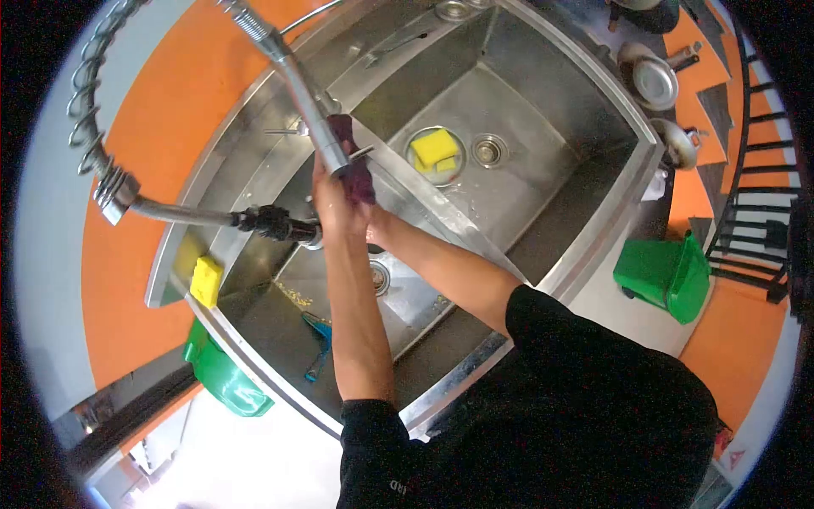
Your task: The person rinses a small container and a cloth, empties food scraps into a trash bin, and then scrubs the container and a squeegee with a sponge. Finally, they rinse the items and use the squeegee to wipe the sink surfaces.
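A dark maroon cloth [359, 180] bunches around the metal faucet pipe [319, 127] over the divider between two sink basins. My left hand [333, 204] reaches up against the pipe and is closed on the cloth; its fingertips are partly hidden. My right hand [376, 224] is just below the cloth, crossing behind my left wrist, so its fingers are mostly hidden. Close to my left hand is the black-handled spray head [273, 222] on its hose. A small lever sticks out beside the cloth.
Yellow sponges [435, 148] lie in a round dish in the far basin, beside a drain [488, 151]. The near basin holds a blue tool [320, 343] and food scraps. Another yellow sponge [206, 282] rests on the left rim. Green bins [663, 276] and pans [655, 82] stand around the sink.
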`<state>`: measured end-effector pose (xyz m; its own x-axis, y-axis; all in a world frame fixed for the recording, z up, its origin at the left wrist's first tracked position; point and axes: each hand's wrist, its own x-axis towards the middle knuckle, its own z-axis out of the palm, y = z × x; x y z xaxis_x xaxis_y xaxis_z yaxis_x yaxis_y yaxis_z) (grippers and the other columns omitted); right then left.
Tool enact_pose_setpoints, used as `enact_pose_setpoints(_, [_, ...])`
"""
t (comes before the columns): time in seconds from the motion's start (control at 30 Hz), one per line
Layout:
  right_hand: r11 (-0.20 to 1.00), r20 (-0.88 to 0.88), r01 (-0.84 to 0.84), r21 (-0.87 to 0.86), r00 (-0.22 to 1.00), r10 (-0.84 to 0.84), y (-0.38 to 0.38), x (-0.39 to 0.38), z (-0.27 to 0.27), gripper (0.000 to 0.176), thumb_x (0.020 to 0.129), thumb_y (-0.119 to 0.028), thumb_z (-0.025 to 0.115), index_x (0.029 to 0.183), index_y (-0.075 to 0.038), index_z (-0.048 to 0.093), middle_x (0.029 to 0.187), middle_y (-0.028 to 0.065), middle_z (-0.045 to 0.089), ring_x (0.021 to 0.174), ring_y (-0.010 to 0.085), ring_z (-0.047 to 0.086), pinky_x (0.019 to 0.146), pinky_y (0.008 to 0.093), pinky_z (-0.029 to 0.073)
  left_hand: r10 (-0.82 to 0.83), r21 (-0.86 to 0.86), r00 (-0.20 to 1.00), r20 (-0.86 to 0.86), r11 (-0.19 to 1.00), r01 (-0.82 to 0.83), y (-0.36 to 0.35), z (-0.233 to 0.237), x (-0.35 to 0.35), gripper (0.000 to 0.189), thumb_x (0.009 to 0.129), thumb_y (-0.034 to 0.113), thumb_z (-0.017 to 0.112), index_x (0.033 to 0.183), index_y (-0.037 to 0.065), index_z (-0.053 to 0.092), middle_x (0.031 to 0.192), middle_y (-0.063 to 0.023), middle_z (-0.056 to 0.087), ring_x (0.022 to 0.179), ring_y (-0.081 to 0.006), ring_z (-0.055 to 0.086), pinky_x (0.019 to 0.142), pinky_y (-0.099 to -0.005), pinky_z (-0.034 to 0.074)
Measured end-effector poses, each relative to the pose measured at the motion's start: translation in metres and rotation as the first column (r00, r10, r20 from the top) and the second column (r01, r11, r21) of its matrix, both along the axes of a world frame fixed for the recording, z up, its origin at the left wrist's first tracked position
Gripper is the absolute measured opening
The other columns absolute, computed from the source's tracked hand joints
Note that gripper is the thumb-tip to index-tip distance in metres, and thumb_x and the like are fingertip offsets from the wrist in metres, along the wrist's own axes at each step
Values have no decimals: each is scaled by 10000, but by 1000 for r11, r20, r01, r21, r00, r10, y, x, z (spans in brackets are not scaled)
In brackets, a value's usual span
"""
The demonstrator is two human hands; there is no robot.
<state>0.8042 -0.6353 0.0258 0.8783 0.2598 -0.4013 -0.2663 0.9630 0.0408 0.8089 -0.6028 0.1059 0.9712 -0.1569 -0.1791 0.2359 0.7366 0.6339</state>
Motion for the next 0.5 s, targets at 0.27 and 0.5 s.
enact_pose_setpoints(0.27, [976, 1, -88, -200, 996, 90, -30, -15, 3, 308, 957, -279, 398, 1022, -76, 620, 927, 116, 643, 749, 227, 641, 678, 372, 557, -99, 71, 982, -162, 991, 111, 27, -12, -25, 419, 862, 9, 473, 1279, 25, 433, 1129, -121, 576, 1020, -231, 590, 890, -348, 489])
enact_pose_setpoints(0.5, [-244, -94, -16, -970, 946, 310, -140, -9, 28, 396, 848, -254, 566, 1096, 55, 583, 1037, 232, 626, 950, 313, 600, 857, 364, 450, 45, 725, 997, 56, 685, -72, 25, -92, -29, 272, 851, 102, 552, 1100, -4, 580, 1002, -155, 634, 973, -239, 601, 854, -384, 461])
